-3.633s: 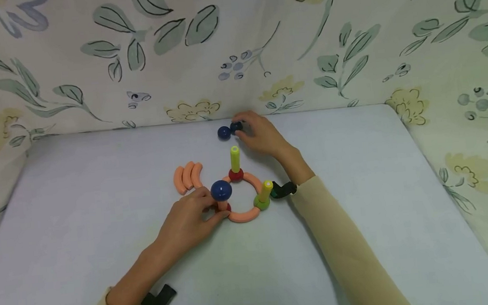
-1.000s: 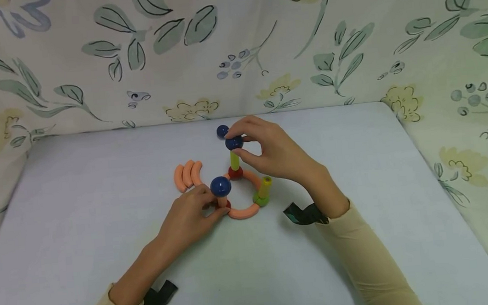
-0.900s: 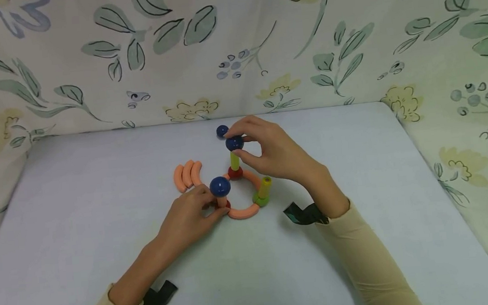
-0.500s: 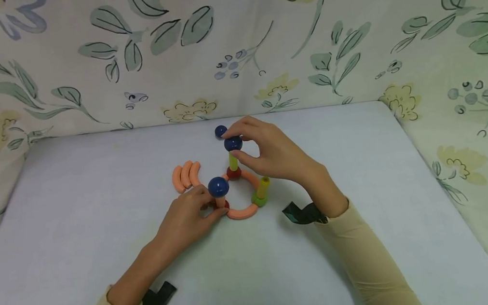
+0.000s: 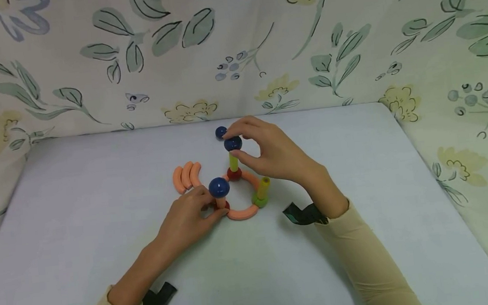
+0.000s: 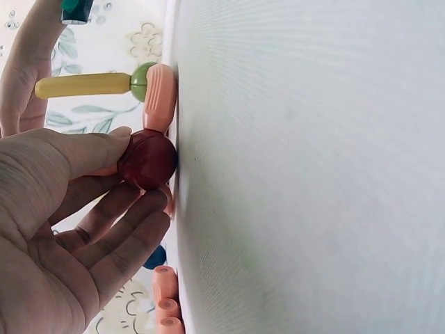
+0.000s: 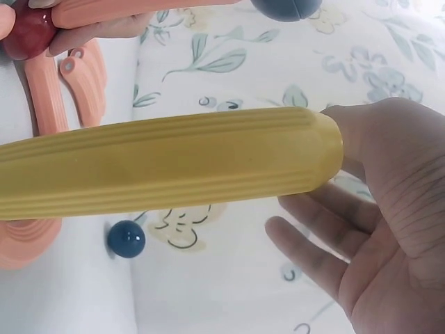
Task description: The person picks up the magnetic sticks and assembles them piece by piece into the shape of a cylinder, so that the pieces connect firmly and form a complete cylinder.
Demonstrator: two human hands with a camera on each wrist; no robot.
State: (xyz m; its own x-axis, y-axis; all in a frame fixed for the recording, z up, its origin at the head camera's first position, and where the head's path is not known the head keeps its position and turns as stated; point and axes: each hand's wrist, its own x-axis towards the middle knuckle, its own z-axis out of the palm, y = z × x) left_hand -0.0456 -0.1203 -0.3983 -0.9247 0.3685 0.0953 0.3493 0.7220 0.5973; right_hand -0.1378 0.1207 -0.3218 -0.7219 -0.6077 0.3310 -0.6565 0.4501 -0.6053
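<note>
At the table's middle lies a ring of curved orange magnetic sticks (image 5: pixel 242 213) joined by balls. My left hand (image 5: pixel 188 215) holds the near-left red ball (image 6: pixel 148 161) between thumb and fingers. An orange stick rises from that ball, topped by a blue ball (image 5: pixel 219 187). My right hand (image 5: pixel 276 149) pinches another blue ball (image 5: pixel 233 143) at the top of a yellow-green stick (image 5: pixel 233 161), which stands on the far red ball (image 5: pixel 234 174). To the right, a yellow stick (image 7: pixel 174 161) stands bare-topped on a green ball (image 5: pixel 259 199).
A loose blue ball (image 5: pixel 221 132) lies near the table's back edge, partly behind the right fingers. Three curved orange sticks (image 5: pixel 186 176) lie side by side left of the ring. Floral cloth (image 5: pixel 235 46) hangs behind the white table (image 5: pixel 98 184).
My right hand has brought one of the two blue balls from the back edge to the top of the yellow-green stick. Over the last second both hands stay put.
</note>
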